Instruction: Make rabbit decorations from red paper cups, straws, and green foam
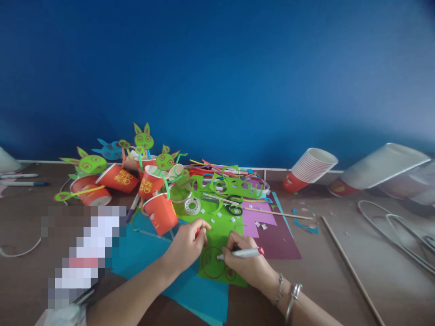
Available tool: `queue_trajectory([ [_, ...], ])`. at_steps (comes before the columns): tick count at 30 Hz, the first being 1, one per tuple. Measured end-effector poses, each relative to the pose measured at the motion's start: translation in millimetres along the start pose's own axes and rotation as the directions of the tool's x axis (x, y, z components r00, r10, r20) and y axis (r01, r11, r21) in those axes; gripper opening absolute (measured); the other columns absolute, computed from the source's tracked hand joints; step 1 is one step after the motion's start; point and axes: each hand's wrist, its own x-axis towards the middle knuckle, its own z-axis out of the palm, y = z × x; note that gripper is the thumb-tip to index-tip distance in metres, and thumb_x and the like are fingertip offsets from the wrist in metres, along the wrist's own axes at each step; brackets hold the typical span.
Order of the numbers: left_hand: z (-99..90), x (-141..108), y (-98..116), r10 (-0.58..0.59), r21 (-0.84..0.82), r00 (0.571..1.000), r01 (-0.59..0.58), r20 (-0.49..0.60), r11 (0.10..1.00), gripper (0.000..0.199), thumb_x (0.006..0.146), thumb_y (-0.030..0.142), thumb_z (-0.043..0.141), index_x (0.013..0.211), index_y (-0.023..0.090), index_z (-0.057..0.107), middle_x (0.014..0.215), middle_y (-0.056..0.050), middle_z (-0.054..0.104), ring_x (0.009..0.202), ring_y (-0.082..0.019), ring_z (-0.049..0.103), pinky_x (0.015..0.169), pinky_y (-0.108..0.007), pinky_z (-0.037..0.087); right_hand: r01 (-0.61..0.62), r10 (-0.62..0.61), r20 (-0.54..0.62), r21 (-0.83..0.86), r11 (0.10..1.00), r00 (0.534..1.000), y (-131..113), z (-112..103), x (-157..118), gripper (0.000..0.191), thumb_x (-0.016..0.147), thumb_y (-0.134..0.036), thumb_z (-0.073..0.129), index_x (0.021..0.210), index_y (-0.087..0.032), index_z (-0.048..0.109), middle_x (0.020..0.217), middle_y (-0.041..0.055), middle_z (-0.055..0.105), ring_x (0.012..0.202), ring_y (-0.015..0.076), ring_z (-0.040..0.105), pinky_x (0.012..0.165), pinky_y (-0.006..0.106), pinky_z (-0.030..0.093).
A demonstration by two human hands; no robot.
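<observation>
My right hand [244, 260] grips a white marker [243, 253] with a red end, its tip on a green paper sheet [222, 226]. Under the tip is a drawn circle with markings inside, and a smaller circle with a heart lies beside it. My left hand [188, 244] is closed at the sheet's left edge, with a small red piece, like a marker cap, showing between its fingers. Blue paper [200, 296] lies below the green sheet. Just beyond my left hand, a red paper cup [160, 213] leans on its side.
Several red cups with green paper rabbit faces [144, 140] stand at the left. A tape roll [192, 206], scissors [234, 206] and paper scraps [220, 185] lie behind the hands. At right are stacked cups [311, 167], a wooden stick [351, 269] and a cable [390, 235].
</observation>
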Motion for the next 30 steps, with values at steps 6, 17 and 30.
queue_trajectory([
  [6, 0.5, -0.5, 0.4, -0.007, -0.002, 1.0, 0.007, 0.002, 1.0, 0.023, 0.087, 0.025, 0.04, 0.087, 0.018, 0.062, 0.061, -0.001, 0.063, 0.053, -0.014, 0.057, 0.05, -0.023, 0.036, 0.051, -0.043, -0.05, 0.156, 0.986, 0.998, 4.2, -3.5, 6.6, 0.018, 0.073, -0.025, 0.051, 0.059, -0.022, 0.04, 0.047, -0.0058, 0.048, 0.04, 0.0081, 0.04, 0.039, 0.019, 0.031],
  [17, 5.5, -1.0, -4.6, -0.021, -0.064, 0.997, 0.016, -0.079, 0.998, 0.024, 0.088, 0.029, 0.039, 0.091, 0.018, 0.06, 0.066, 0.0, 0.064, 0.05, -0.014, 0.055, 0.049, -0.023, 0.038, 0.147, -0.113, -0.131, 0.293, 0.945, 0.985, 1.0, -7.1, 15.7, 0.023, 0.081, -0.035, 0.053, 0.066, -0.021, 0.043, 0.053, -0.0049, 0.05, 0.046, 0.0085, 0.04, 0.042, 0.02, 0.03],
  [30, 2.8, -0.7, -2.5, 0.012, -0.042, 0.998, -0.015, -0.058, 0.999, 0.025, 0.088, 0.029, 0.038, 0.092, 0.016, 0.059, 0.072, -0.003, 0.067, 0.049, -0.013, 0.055, 0.05, -0.022, 0.04, 0.07, -0.073, 0.051, 0.057, 0.996, 0.996, -10.3, 8.0, -2.0, 0.015, 0.07, -0.017, 0.052, 0.059, -0.02, 0.043, 0.051, -0.0063, 0.043, 0.047, 0.0084, 0.039, 0.043, 0.019, 0.028],
])
